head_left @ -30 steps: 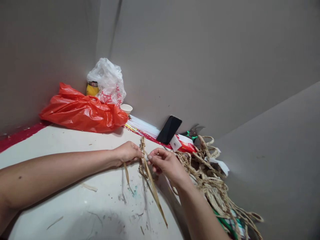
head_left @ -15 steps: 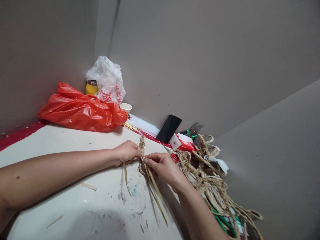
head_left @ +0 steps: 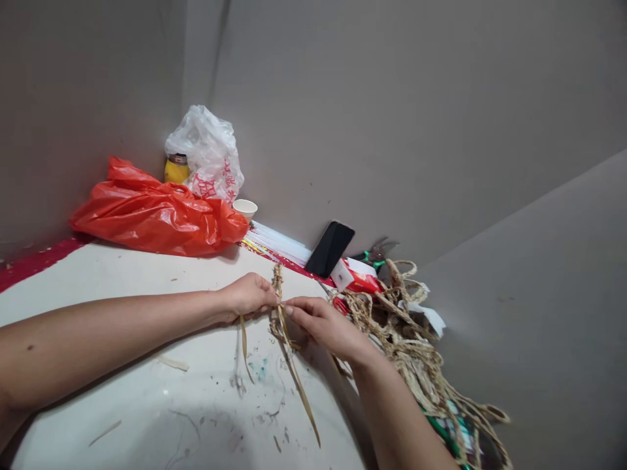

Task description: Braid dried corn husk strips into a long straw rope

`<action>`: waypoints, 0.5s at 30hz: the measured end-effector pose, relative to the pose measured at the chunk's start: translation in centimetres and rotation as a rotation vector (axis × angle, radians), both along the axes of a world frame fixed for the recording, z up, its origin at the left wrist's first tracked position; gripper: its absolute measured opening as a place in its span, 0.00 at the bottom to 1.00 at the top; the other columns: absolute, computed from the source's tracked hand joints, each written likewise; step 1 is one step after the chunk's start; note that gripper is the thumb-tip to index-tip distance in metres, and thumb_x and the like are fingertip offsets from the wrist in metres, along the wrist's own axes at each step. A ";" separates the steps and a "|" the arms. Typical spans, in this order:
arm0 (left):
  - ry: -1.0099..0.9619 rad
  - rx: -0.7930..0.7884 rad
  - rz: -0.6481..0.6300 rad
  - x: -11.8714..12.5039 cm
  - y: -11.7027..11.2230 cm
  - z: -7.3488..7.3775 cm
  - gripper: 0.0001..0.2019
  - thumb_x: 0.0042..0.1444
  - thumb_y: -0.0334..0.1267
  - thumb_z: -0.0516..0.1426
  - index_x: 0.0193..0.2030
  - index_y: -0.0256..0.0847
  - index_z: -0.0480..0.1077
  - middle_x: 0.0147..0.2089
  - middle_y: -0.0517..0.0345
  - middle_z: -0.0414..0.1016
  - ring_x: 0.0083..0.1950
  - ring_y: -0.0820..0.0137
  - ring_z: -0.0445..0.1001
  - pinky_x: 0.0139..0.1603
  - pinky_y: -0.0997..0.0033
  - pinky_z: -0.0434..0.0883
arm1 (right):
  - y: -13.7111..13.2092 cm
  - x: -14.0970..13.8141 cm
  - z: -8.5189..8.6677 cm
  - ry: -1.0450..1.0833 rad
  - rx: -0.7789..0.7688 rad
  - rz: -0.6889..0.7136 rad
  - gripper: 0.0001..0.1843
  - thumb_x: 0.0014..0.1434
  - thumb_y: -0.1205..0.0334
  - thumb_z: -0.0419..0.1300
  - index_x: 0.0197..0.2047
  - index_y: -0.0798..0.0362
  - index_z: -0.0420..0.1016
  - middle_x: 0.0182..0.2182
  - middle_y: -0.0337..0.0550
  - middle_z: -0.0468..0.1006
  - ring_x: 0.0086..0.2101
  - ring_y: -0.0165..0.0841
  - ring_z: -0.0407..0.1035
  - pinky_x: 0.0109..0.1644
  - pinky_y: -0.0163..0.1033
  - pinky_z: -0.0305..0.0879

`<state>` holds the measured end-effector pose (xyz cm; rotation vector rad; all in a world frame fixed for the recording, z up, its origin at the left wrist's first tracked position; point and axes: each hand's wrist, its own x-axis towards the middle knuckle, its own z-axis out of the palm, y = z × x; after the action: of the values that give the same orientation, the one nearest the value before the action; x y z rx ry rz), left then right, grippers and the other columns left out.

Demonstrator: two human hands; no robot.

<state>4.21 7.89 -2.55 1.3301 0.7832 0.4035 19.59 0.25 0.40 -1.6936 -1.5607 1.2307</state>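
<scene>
A rough braided straw cord (head_left: 277, 279) stands up between my two hands over the white tabletop. My left hand (head_left: 251, 297) is closed in a pinch on the braid from the left, and one flat straw strand (head_left: 245, 346) hangs below its fingers. From the right, my right hand (head_left: 326, 323) pinches at the same spot with thumb and forefinger, the fingertips almost touching the left ones. A long loose strand (head_left: 300, 385) trails from the braid down towards me. Another strand end (head_left: 341, 367) shows beneath the right wrist. Exactly which strand the right fingers grip is partly hidden.
A heap of braided straw cord (head_left: 406, 352) lies along the right edge. Behind stand a black phone (head_left: 330, 249), a red-and-white box (head_left: 360, 279), green-handled pliers (head_left: 377, 253), red-handled scissors (head_left: 339, 305), a small white cup (head_left: 245, 209), and a red plastic bag (head_left: 161, 219).
One of the two strands hanging below the braid has swung right, under my right hand. The right fingers have shifted slightly up, and the left hand keeps its pinch.
</scene>
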 end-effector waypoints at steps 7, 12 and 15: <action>-0.008 0.013 -0.004 0.0 0.1 -0.3 0.07 0.44 0.38 0.57 0.22 0.38 0.64 0.12 0.70 0.57 0.12 0.81 0.50 0.13 0.77 0.44 | 0.6 0.4 -1.2 -0.001 0.100 -0.084 0.12 0.49 0.57 0.61 0.30 0.57 0.79 0.22 0.39 0.74 0.23 0.28 0.61 0.28 0.33 0.55; -0.004 -0.004 -0.005 -0.1 0.1 -0.1 0.07 0.44 0.38 0.57 0.23 0.39 0.64 0.13 0.70 0.58 0.12 0.81 0.50 0.14 0.77 0.44 | 0.8 0.6 -1.2 0.062 0.122 -0.232 0.14 0.41 0.58 0.67 0.31 0.58 0.80 0.24 0.41 0.77 0.25 0.29 0.64 0.29 0.34 0.57; -0.003 -0.010 -0.007 -0.1 0.1 -0.1 0.08 0.45 0.39 0.57 0.23 0.39 0.63 0.13 0.70 0.58 0.12 0.81 0.50 0.13 0.77 0.44 | 0.8 0.6 -1.0 0.119 0.115 -0.247 0.17 0.40 0.58 0.67 0.34 0.58 0.78 0.22 0.39 0.76 0.22 0.27 0.62 0.27 0.33 0.55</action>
<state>4.11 7.96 -2.61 1.3226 0.7768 0.3956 20.24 1.07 -0.62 -1.6508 -1.2836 1.0740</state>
